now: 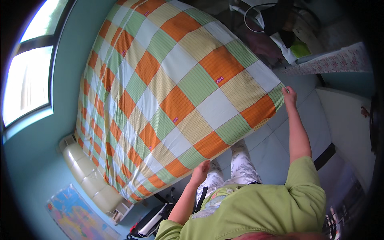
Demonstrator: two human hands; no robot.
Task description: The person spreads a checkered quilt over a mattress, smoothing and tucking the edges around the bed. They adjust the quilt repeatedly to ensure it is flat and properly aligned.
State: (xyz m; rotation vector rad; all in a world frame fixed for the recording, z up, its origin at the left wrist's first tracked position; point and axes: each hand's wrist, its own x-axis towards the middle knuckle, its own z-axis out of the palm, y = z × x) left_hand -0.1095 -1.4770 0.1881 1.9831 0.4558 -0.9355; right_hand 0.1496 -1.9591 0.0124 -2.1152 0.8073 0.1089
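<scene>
A bedsheet (183, 78) in orange, green, yellow and white checks spreads over a large bed before me. My right hand (289, 95) pinches its corner at the right, arm stretched out. Lower down, near my legs, my left hand (201, 173) is curled on the sheet's near edge; its fingertips are partly hidden. Loose folds run along the sheet's left part, while the part nearest my hands lies flatter. The mattress is covered.
A cream padded headboard (90, 177) stands against the blue wall at left, near a wall map (81, 213) and a window (30, 81). Piled items (285, 33) crowd the upper right. A white panel (345, 120) rises from the tiled floor (295, 117) at right. A black bag (156, 220) lies lower left.
</scene>
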